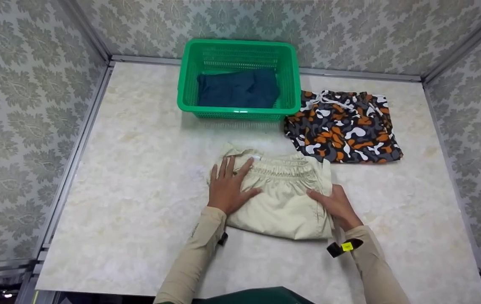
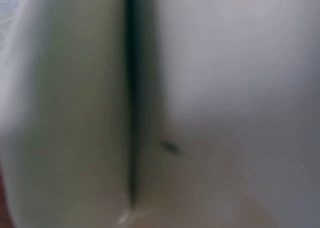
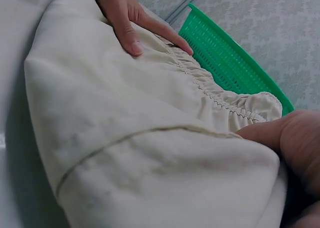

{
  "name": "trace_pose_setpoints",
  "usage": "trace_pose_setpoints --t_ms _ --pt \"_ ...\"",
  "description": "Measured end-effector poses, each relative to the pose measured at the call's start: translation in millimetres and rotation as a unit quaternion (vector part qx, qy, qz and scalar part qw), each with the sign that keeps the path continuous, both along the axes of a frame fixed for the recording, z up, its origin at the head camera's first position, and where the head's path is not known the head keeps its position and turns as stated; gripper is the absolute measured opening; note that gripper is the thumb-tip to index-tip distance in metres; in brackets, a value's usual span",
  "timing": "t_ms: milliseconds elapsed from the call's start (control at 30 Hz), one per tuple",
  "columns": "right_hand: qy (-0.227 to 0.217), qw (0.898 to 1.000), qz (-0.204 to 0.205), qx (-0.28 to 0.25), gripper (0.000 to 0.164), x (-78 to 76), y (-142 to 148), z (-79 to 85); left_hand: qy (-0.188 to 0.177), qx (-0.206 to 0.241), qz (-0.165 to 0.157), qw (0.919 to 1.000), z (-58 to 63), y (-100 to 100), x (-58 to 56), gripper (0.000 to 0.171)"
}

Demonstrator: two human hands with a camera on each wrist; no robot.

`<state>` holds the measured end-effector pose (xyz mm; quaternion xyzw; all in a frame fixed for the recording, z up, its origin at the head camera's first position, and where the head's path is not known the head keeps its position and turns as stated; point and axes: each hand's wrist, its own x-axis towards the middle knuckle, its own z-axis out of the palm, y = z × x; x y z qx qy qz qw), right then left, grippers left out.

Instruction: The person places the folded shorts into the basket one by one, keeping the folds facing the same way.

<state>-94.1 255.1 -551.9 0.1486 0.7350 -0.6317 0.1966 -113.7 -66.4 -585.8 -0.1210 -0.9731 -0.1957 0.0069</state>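
Note:
Cream shorts (image 1: pixel 282 207) with a gathered elastic waistband lie folded on the table, the waistband facing the basket. My left hand (image 1: pixel 228 188) rests on their left part with fingers spread, as the right wrist view also shows. At the right edge, my right hand (image 1: pixel 337 204) grips the cloth, thumb on top and the other fingers beneath or behind it, mostly hidden. In the right wrist view the right thumb (image 3: pixel 265 133) presses into the fabric near the waistband. The left wrist view is blurred, with pale surfaces and a dark line close to the lens.
A green plastic basket (image 1: pixel 240 110) stands at the back of the table, with a folded dark blue garment (image 1: pixel 238 88) inside. Right of it lie orange, black and white patterned shorts (image 1: pixel 346 131), partly behind the basket's corner. Patterned panels (image 1: pixel 232 25) enclose the table.

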Motion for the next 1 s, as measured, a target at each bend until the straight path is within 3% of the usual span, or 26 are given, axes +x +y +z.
trace_pose_setpoints --t_ms 133,267,367,467,600,700,867,933,967,1000 --pt "-0.018 1.000 -0.009 0.008 0.052 -0.3 1 -4.3 0.009 0.049 0.077 0.9958 7.6 -13 5.5 0.093" --pt "-0.037 0.999 -0.022 -0.011 0.057 -1.5 2 -3.4 -0.041 0.096 0.138 0.9850 15.9 -22 10.6 0.103" --pt "-0.061 0.995 -0.036 -0.070 0.061 -2.2 4 -2.2 -0.097 0.169 0.160 0.9677 22.6 -23 10.6 0.103" --pt "-0.093 0.983 -0.058 -0.145 0.063 -1.8 8 -1.8 -0.164 0.229 0.171 0.9441 28.9 -24 8.8 0.096" --pt "-0.124 0.962 -0.075 -0.230 0.064 -0.7 14 -1.5 -0.254 0.273 0.164 0.9135 33.2 -24 6.7 0.086" --pt "-0.128 0.948 -0.058 -0.284 0.065 0.9 18 -2.1 -0.287 0.325 0.140 0.8901 34.9 -22 7.8 0.079" --pt "-0.138 0.921 -0.031 -0.362 0.054 8.6 27 -1.5 -0.283 0.424 0.076 0.8570 34.2 -17 10.6 0.065" --pt "-0.144 0.909 -0.021 -0.390 0.048 12.8 30 0.1 -0.286 0.450 0.064 0.8434 32.4 -16 11.5 0.065" --pt "-0.147 0.906 -0.025 -0.397 0.048 14.2 31 0.9 -0.284 0.461 0.061 0.8386 31.8 -16 12.0 0.067" --pt "-0.145 0.909 -0.025 -0.391 0.049 15.2 32 1.4 -0.285 0.468 0.061 0.8344 31.3 -16 12.6 0.071"
